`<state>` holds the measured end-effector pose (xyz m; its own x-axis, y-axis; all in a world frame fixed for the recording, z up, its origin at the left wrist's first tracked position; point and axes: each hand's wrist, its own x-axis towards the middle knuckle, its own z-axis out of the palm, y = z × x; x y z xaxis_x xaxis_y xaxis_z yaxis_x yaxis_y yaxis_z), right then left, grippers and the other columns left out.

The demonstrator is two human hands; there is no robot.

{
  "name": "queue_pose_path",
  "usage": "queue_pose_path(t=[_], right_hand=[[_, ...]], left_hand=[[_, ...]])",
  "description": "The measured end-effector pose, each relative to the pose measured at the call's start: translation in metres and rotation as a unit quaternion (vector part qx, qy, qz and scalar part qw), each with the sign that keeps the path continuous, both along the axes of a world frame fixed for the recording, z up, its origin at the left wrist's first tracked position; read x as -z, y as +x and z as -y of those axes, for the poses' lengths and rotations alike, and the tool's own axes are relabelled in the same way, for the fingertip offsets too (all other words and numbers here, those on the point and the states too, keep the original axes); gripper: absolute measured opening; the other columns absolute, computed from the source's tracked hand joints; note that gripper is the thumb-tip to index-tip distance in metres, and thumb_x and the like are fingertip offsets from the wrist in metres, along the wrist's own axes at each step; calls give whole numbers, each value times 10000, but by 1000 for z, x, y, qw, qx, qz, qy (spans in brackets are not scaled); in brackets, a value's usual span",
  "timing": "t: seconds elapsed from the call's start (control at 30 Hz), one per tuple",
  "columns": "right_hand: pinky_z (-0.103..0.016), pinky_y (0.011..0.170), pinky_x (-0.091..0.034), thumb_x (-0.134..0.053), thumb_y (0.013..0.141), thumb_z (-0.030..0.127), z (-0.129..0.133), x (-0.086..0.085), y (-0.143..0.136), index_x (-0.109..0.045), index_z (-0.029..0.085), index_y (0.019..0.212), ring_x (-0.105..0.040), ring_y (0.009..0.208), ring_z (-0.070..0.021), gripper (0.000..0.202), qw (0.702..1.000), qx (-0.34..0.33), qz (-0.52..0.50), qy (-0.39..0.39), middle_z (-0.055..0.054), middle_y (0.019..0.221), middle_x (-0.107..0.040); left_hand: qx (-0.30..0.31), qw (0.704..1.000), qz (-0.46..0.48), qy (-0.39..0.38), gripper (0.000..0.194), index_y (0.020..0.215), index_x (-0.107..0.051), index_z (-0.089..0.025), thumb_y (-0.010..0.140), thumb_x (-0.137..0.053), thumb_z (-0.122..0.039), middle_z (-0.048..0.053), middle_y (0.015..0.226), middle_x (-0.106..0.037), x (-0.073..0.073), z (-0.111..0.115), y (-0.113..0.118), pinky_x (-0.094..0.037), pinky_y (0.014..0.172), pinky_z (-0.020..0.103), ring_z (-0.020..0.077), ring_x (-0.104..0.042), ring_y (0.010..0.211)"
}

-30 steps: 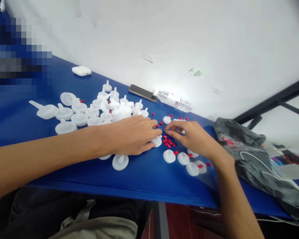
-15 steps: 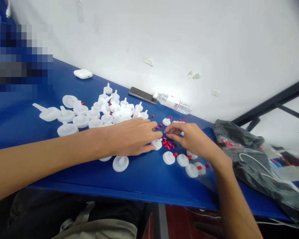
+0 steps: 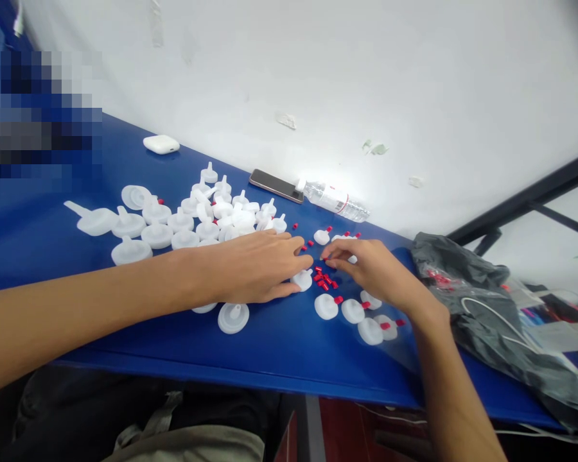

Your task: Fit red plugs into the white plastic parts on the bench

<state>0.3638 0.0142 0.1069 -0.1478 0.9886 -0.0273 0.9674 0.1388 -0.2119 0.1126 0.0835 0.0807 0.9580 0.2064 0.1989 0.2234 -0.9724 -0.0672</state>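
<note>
Right-hand grip (image 3: 363, 262) in the head view is closed at the fingertips, pinching what looks like a small red cap (image 3: 324, 259) just above the tabletop (image 3: 270, 350). Opposite it, the left hand (image 3: 260, 264) holds a white spouted lid (image 3: 302, 280) between thumb and fingers, its short spout angled toward the right hand. Just beside that lid lies a cluster of loose red caps (image 3: 324, 280). Nearer the person and to the right, capped lids (image 3: 326, 307) rest with red tips on their spouts; a larger heap of white lids (image 3: 157, 235) spreads to the left. Behind lie a smartphone (image 3: 275, 186) and a plastic bottle (image 3: 334, 199).

Judging by these positions, the lid is best steadied by its rim, leaving the spout free of fingers. A light pinch on the cap's sides, square to the spout, should keep so small a part from tilting or slipping.
</note>
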Motion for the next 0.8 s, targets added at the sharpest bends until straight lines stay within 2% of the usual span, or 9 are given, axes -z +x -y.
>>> queue_pose_path(t=[0.23,0.37,0.47,0.53,0.63,0.8], right_hand=[[-379,860,-508,-516,1075,184,0,-1,-1,-747,261,1118,-742,969,-251,247,1000,-8,9,24,-50,1075,-820],[-361,813,-521,-637,1049,289,1,-2,-1,-751,262,1106,-738,886,-233,130,1000,2,1,14,-34,1010,-821],[-335,773,-540,-742,999,369,2,-3,2,-762,274,1104,-756,861,-220,143,1000,12,-10,-10,-17,976,-824],[-317,742,-554,-778,969,354,3,-3,6,-767,276,1074,-764,830,-210,132,999,25,-18,-23,-5,950,-829],[-301,734,-572,-736,979,271,2,-1,12,-768,273,1022,-778,810,-200,54,998,39,-27,-34,8,886,-831],[-307,772,-592,-682,988,211,1,1,13,-763,277,1008,-807,864,-209,107,998,46,-33,-34,2,927,-853]], left_hand=[[-11,1000,9,-17,165,1160,-670,-160,1044,-676,-277,108,1072,-739,-1,3,1,-474,799,380,279,-693,921],[-18,1000,8,-18,171,1154,-662,-155,1036,-666,-280,113,1059,-738,-2,3,1,-480,815,389,285,-686,917],[-19,1000,3,-17,177,1155,-658,-156,1037,-659,-288,101,1034,-732,-4,3,1,-479,818,389,282,-675,908],[-19,1000,0,-17,179,1147,-657,-156,1040,-653,-299,96,1016,-726,-4,4,1,-476,810,385,277,-670,899],[-19,1000,-3,-20,171,1117,-657,-155,1042,-648,-308,90,993,-715,-5,4,1,-475,799,389,272,-665,876],[-21,1000,-3,-21,187,1121,-666,-154,1044,-652,-324,92,994,-708,-5,5,1,-479,786,396,282,-671,880]])
